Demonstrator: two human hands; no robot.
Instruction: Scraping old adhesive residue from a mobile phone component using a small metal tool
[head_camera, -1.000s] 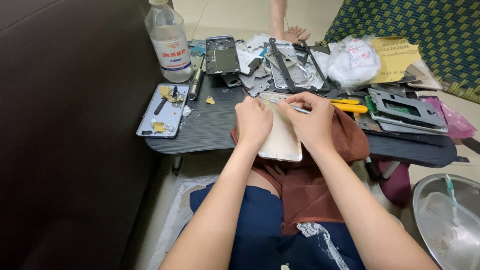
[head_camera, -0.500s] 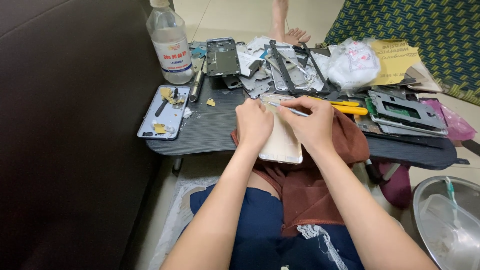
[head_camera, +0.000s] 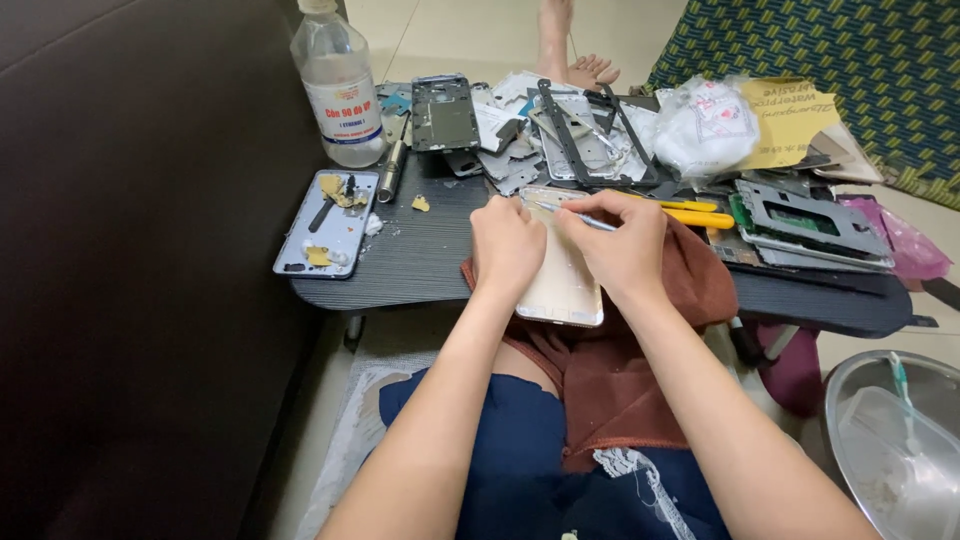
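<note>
A pale gold phone back cover (head_camera: 565, 285) lies on a brown cloth (head_camera: 690, 285) at the near edge of a low dark table (head_camera: 420, 255). My left hand (head_camera: 507, 245) presses down on the cover's left side, fingers curled over it. My right hand (head_camera: 618, 245) rests on the cover's right side and pinches a thin metal tool (head_camera: 565, 213), whose tip touches the cover's top left corner.
A clear plastic bottle (head_camera: 338, 85) stands at the table's far left. A light blue phone cover (head_camera: 327, 220) with scraps lies left. Several phone frames and parts (head_camera: 570, 130), a white bag (head_camera: 705, 125), yellow tools (head_camera: 698, 213) and circuit frames (head_camera: 808, 222) crowd the back. A metal bowl (head_camera: 893, 440) sits right; a person's bare foot (head_camera: 590, 70) is beyond.
Both hands stay on the cover; the right hand has shifted the thin tool only slightly along the cover's top edge.
</note>
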